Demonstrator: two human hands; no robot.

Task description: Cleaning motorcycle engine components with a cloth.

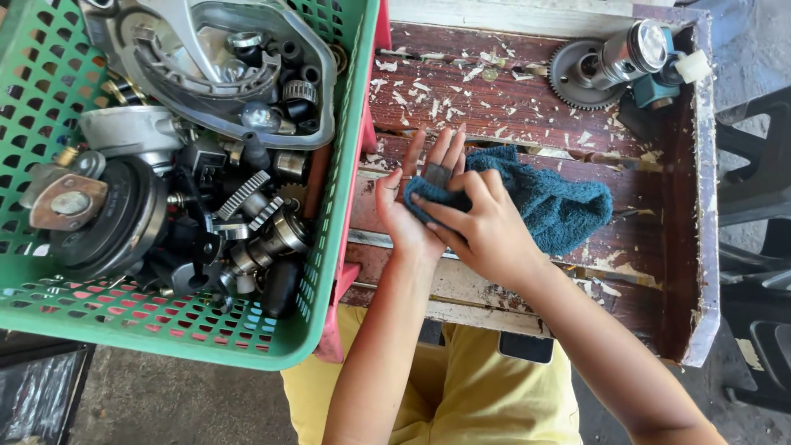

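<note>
Nearest the camera: yellow clothing, both forearms reaching up over the worn wooden desk [651, 247]; left hand [416, 210] lay palm-up, fingers apart and extended, a small dark metal part [437, 175] resting across them; right hand [486, 231] pressed a teal cloth [548, 202] down over that palm, fingers together and curled onto the cloth, so the part sat sandwiched between cloth and left palm; the part was mostly covered, exact shape could not be told. Handling judgement: part looked small, stiff, light, probably oily so slippery bare-handed; best pinched by its edges through the cloth; cloth soft, limp, bunches easily, grab anywhere. Left of the hands: green plastic basket [329, 272] sitting partly on the desk over a red tray edge, packed with gears, shafts, dark rubber bits and a round flywheel-like piece; those looked heavy and greasy. Further out: a silver engine cover [206, 49] on top of the basket pile; at the desk's far right corner a toothed gear [573, 78] with a chrome cylinder [630, 53] lying against it, well apart from the hands; paint flakes scattered across the boards.
</note>
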